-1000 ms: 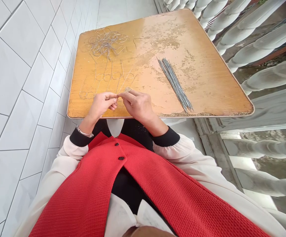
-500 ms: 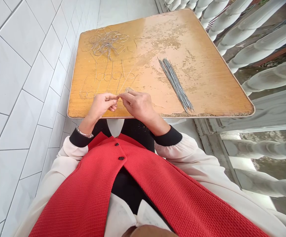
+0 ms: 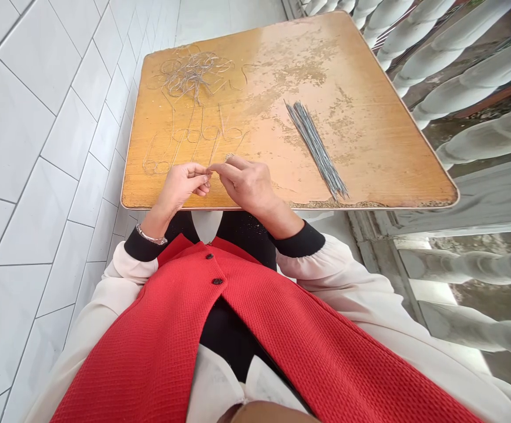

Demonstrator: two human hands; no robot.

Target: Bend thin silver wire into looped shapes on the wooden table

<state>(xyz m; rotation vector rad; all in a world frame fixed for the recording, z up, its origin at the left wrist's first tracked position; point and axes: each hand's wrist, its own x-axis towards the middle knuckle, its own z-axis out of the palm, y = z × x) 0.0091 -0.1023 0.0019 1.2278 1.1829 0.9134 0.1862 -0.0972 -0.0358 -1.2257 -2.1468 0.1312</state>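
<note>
My left hand [image 3: 185, 183] and my right hand [image 3: 249, 181] meet fingertip to fingertip over the near edge of the table. Both are closed in a pinch on a thin wire [image 3: 214, 151], of which a short length shows above the fingers; the rest is hidden by them. Just beyond my hands lie several thin wires with looped ends [image 3: 196, 136], spread in a loose row. Farther back sits a tangled heap of curled wire [image 3: 196, 75]. To the right of my right hand rests a bundle of straight grey wires [image 3: 317, 150].
The wooden table [image 3: 383, 147] has a worn, peeling top and a chipped near edge. A white tiled wall [image 3: 57, 141] runs along the left. White balusters [image 3: 453, 88] stand along the right side.
My hands stay pinched together in almost the same place, with only a slight shift of the right fingers. The view has moved a little; the wires on the table lie as before.
</note>
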